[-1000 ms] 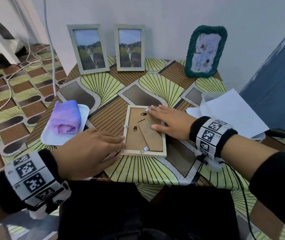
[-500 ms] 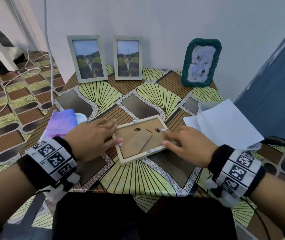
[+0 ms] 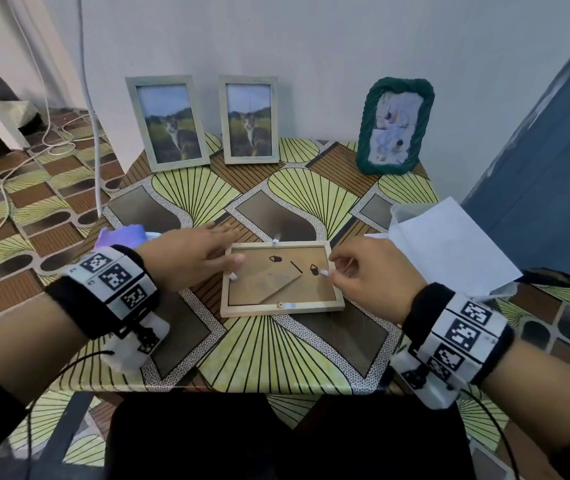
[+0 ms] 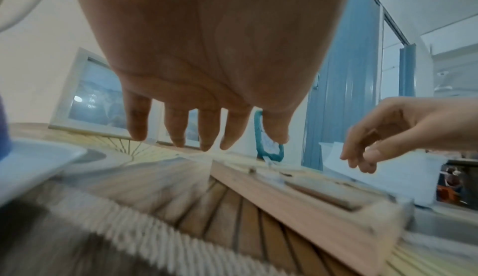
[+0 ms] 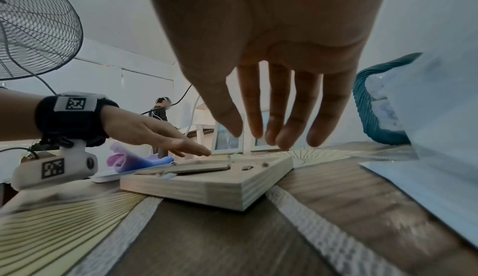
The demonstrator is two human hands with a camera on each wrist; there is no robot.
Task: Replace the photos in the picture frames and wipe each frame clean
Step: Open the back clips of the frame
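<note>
- While the wooden frame [image 3: 281, 278] lies face down at the centre of the head view on the patterned counter [image 3: 276, 351], its brown fibreboard back and folded stand face up, with small pale clips on its rim.
- My left hand [image 3: 186, 259] is spread flat, fingers straight, at the frame's left edge; whether it touches the wood I cannot tell.
- My right hand [image 3: 366, 271] has loosely curled fingers at the right edge beside a clip, and I cannot tell if they pinch it.
- At the top of the view stand three more frames: two plain pale rectangular ones [image 3: 169, 123] with cat photos and one green ropy-textured one [image 3: 396, 126].
- My left wrist half hides a soft purple cloth [image 3: 120, 237] on a white tray [image 4: 38, 166].
- White paper sheets [image 3: 449, 247] lie at the right.
</note>
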